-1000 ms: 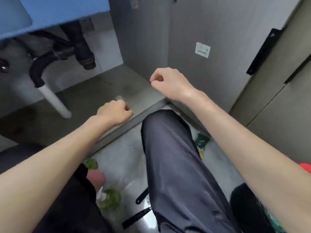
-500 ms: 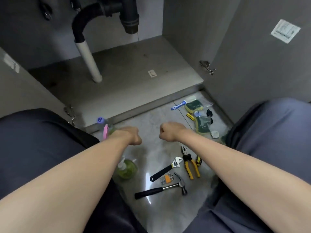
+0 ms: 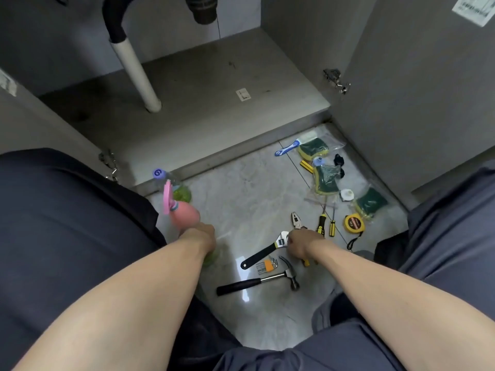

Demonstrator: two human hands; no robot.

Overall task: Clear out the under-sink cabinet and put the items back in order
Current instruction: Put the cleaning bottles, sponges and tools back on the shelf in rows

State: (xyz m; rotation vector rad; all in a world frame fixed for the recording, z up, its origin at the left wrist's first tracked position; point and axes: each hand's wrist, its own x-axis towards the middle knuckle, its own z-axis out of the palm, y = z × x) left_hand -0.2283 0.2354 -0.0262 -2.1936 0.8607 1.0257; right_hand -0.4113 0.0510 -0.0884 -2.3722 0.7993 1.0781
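The under-sink cabinet floor (image 3: pixel 214 108) is bare apart from a white drain pipe (image 3: pixel 139 73). My left hand (image 3: pixel 202 235) grips a pink bottle (image 3: pixel 187 216) above the tiled floor, next to my left knee. My right hand (image 3: pixel 301 245) is down on the yellow-handled pliers (image 3: pixel 296 220), fingers curled over their handles, beside the head of an adjustable wrench (image 3: pixel 263 253). A hammer (image 3: pixel 257 282) and an orange hex key set (image 3: pixel 265 265) lie just below the wrench.
Two screwdrivers (image 3: pixel 321 223), a yellow tape measure (image 3: pixel 353 223), bagged green sponges (image 3: pixel 325 179) and a blue scraper (image 3: pixel 286 149) lie at the right by the open door (image 3: pixel 415 89). Green bottles (image 3: pixel 182 194) stand at the left. My knees flank the floor.
The view has dropped to the floor. Both hands have moved down from fists in the air: the left now holds the pink bottle, the right has reached the pliers.
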